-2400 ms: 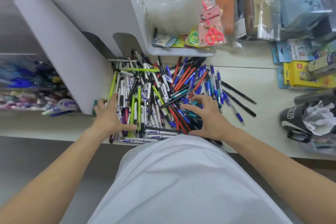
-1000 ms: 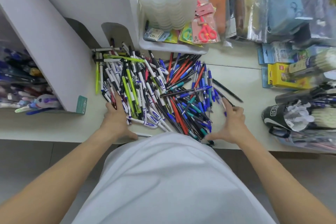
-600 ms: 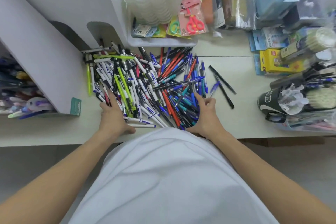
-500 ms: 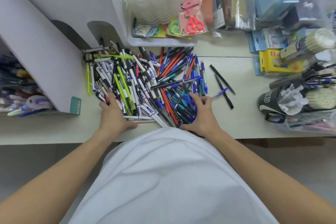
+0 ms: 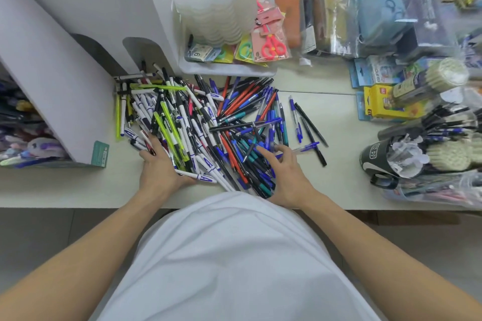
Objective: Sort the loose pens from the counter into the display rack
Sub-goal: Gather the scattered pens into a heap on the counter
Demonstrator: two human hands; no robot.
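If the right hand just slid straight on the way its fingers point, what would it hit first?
The right hand points up-left into the pen pile; its fingertips already seem to touch the blue and teal pens, so those come first.

The person wears a plain white shirt [image 5: 234,260], loose and softly creased across the front. Both forearms are bare to the frame's edge; no watch, ring or glove shows on either hand.
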